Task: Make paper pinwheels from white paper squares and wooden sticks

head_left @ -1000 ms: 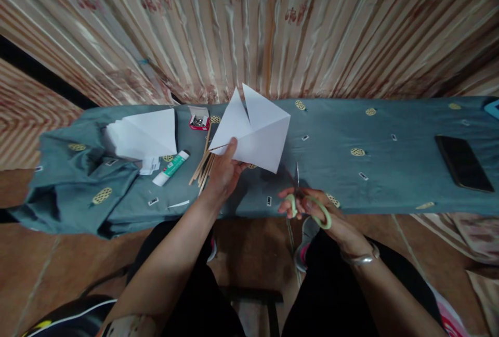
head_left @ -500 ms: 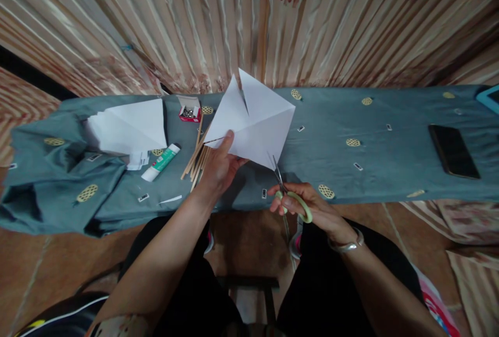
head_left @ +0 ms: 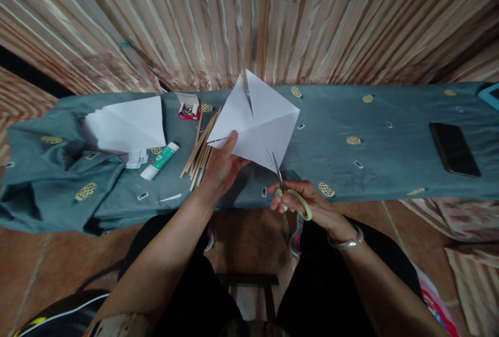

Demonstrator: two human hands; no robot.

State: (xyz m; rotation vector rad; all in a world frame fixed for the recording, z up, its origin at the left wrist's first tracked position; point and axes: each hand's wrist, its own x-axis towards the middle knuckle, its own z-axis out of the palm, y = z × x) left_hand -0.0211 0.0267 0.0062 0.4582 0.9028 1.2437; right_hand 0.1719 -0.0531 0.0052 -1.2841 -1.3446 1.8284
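A white square sheet of paper (head_left: 268, 126), creased across and slit inward at its top and left corners, is pinched by its lower left side in my left hand (head_left: 224, 168). The thumb lies on top and the fingers are beneath. My right hand (head_left: 298, 196) holds scissors (head_left: 297, 202) with pale green handles, fingers through the loops. Their blades are parted and sit at the paper's lower corner. Just left of my left hand, several thin wooden sticks (head_left: 200, 155) lie in a loose bundle.
On the blue-green cloth (head_left: 390, 165) lie stacked white paper (head_left: 132, 124), paper scraps (head_left: 137, 159), a glue stick (head_left: 159, 161) and an open red box (head_left: 189, 111) of small metal pieces. A phone (head_left: 455, 148) rests at right, near a light-blue edged object (head_left: 490, 96). A curtain (head_left: 249, 20) hangs behind.
The paper has shifted slightly to the right with my left hand. The scissors stay at the lower corner, their blades still parted.
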